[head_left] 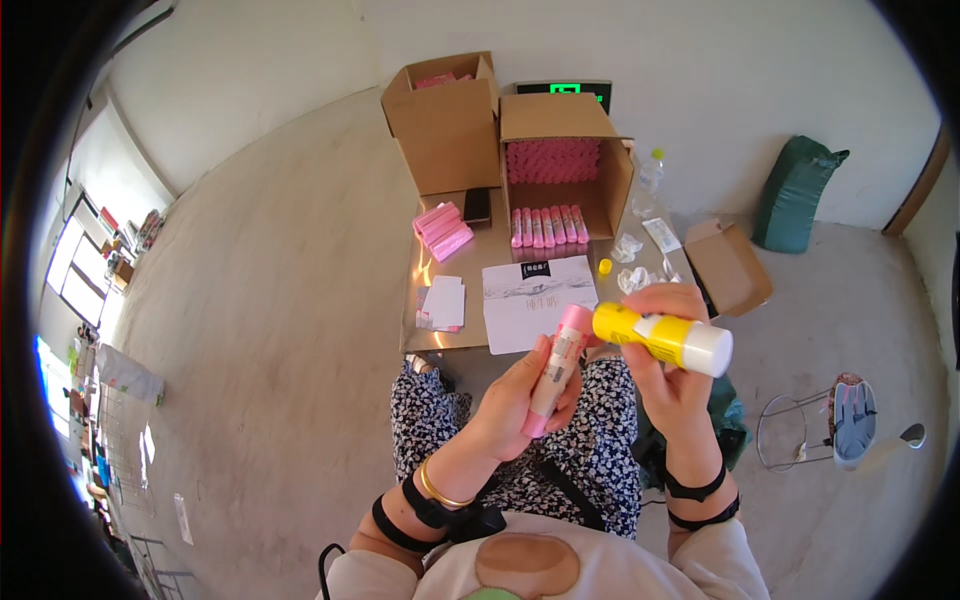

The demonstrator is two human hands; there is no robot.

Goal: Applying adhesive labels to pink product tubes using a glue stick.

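Above my lap, my left hand (507,396) is closed round a slim tube (557,370) with pink ends and a pale printed label. It stands tilted, its upper end leaning right. My right hand (668,376) grips a yellow glue stick (648,332) with a white base, lying nearly level. The glue stick's yellow end comes close to the tube's upper end; whether they touch I cannot tell. On the table, a small yellow cap (605,266) lies beside a white printed sheet (535,300).
An open carton (568,110) holds many pink tubes, with a row of pink tubes (548,227) at its mouth. Left of it are a second carton (440,140), pink packs (441,232) and white cards (441,303). Crumpled paper (633,280) and a bottle (652,172) lie right.
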